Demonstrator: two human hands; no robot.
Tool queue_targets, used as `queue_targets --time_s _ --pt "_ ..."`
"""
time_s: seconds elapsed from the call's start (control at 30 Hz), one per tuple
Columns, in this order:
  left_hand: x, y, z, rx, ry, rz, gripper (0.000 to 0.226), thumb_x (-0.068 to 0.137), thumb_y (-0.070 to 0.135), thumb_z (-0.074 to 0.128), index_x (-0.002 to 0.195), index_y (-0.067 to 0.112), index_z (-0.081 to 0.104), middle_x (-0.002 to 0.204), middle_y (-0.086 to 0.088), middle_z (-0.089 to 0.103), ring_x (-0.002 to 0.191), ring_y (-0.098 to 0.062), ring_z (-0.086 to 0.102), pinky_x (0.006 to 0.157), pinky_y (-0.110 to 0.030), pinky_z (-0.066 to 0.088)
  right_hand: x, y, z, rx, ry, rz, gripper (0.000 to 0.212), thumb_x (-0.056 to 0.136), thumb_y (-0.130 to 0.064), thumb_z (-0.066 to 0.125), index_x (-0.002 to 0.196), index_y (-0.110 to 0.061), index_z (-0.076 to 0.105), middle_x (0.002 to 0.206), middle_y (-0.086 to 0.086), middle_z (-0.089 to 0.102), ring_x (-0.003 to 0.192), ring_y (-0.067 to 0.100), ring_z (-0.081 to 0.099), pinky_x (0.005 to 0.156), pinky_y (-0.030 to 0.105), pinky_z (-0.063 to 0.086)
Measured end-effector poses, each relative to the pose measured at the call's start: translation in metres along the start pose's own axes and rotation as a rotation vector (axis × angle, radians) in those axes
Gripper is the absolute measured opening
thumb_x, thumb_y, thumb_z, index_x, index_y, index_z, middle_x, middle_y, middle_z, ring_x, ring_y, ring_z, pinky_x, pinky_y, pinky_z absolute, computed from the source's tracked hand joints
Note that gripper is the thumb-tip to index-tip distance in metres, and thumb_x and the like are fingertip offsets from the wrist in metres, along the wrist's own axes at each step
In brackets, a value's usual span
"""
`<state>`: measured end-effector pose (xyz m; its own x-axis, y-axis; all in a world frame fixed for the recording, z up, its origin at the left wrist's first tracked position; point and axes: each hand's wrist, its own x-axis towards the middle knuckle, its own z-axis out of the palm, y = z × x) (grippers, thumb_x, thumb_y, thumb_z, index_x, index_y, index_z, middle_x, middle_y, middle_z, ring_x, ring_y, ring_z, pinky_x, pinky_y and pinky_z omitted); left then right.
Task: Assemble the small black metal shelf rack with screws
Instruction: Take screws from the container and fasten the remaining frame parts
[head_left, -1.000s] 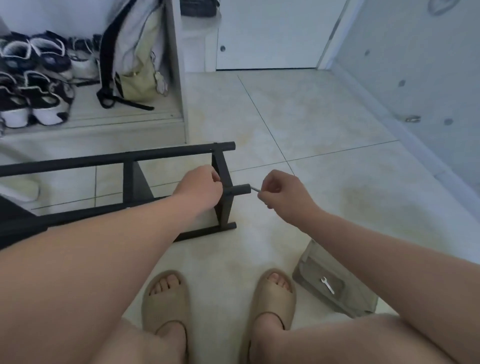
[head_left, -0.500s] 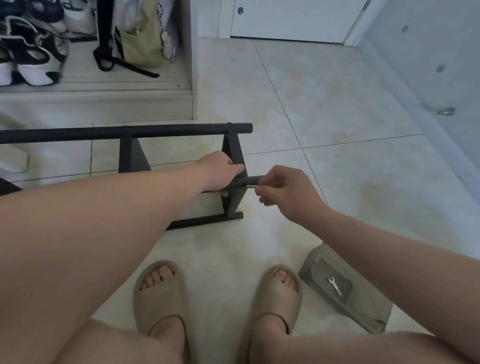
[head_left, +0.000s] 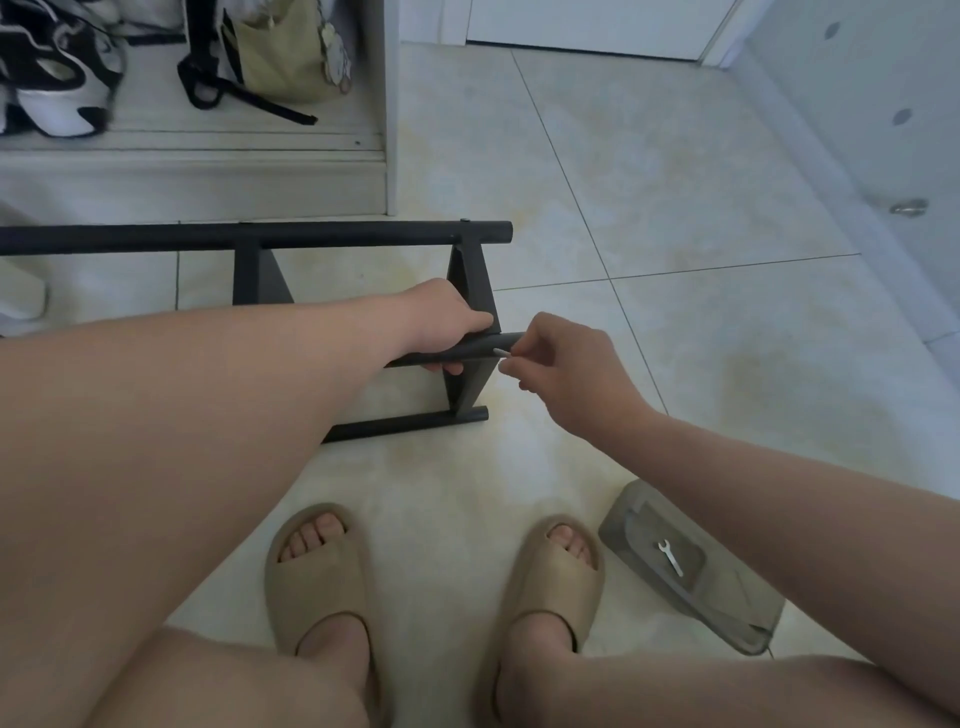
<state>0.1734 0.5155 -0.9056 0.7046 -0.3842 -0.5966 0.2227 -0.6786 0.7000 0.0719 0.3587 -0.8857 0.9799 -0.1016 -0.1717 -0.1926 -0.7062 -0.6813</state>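
Observation:
The black metal rack (head_left: 363, 235) lies on its side on the tiled floor, long tubes running left out of view. My left hand (head_left: 445, 322) grips the middle tube (head_left: 493, 344) close to the upright end frame (head_left: 470, 280). My right hand (head_left: 563, 364) pinches a thin silver tool or screw (head_left: 503, 353) whose tip sits at the open end of that tube. The tube's end is partly hidden by my right fingers. A lower tube (head_left: 415, 423) rests on the floor in front of my feet.
A grey plastic bag (head_left: 691, 566) with a small silver wrench (head_left: 670, 557) on it lies at the right, by my right foot. A white shoe cabinet (head_left: 384, 104) with sneakers and a bag stands at the back left. A wall runs along the right.
My right hand has moved left and brought the silver piece up to the tube's end. The view has tilted down, and my left hand has stayed on the tube.

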Motion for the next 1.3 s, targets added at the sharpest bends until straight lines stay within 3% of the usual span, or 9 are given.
queue_targets --time_s 0.2,0.6,0.87,1.1,1.3 --pt "0.000 0.001 0.000 0.005 -0.016 -0.017 0.043 0.101 0.037 0.050 0.107 0.000 0.070 0.073 -0.013 0.075 0.094 -0.040 0.072 0.091 -0.050 0.057 -0.003 -0.007 0.009 -0.168 -0.026 -0.133 0.017 0.091 -0.019 0.072 0.085 -0.012 0.058 0.076 0.003 0.066 0.074 0.026 0.059 0.068 0.040 0.050" --pt "0.006 -0.006 -0.005 -0.047 -0.047 -0.052 0.041 0.098 0.045 0.057 0.105 0.008 0.073 0.083 -0.011 0.077 0.094 -0.031 0.074 0.094 -0.046 0.057 0.004 -0.007 0.015 -0.148 0.001 -0.040 0.015 0.092 -0.018 0.070 0.084 -0.013 0.058 0.078 0.007 0.066 0.071 0.029 0.061 0.064 0.040 0.052" --pt "0.005 -0.006 -0.005 -0.055 -0.070 -0.044 0.040 0.099 0.044 0.056 0.098 0.008 0.074 0.088 -0.012 0.077 0.097 -0.031 0.074 0.081 -0.038 0.057 0.009 -0.016 0.020 -0.036 -0.002 0.070 0.018 0.087 -0.018 0.070 0.079 -0.012 0.055 0.074 0.008 0.069 0.070 0.028 0.070 0.055 0.037 0.054" --pt "0.004 -0.005 -0.006 -0.033 -0.074 -0.043 0.042 0.099 0.045 0.054 0.103 0.008 0.074 0.086 -0.011 0.077 0.097 -0.032 0.073 0.092 -0.044 0.056 0.009 -0.010 0.018 -0.033 -0.026 0.042 0.014 0.088 -0.014 0.069 0.081 -0.010 0.057 0.071 0.005 0.070 0.072 0.026 0.068 0.062 0.037 0.054" --pt "0.003 -0.004 -0.005 -0.031 -0.063 -0.038 0.043 0.099 0.044 0.054 0.104 0.007 0.074 0.089 -0.013 0.077 0.098 -0.032 0.073 0.090 -0.042 0.056 0.010 -0.012 0.022 0.121 0.012 0.148 0.018 0.083 -0.012 0.071 0.076 -0.011 0.054 0.064 0.007 0.071 0.068 0.029 0.070 0.054 0.036 0.055"
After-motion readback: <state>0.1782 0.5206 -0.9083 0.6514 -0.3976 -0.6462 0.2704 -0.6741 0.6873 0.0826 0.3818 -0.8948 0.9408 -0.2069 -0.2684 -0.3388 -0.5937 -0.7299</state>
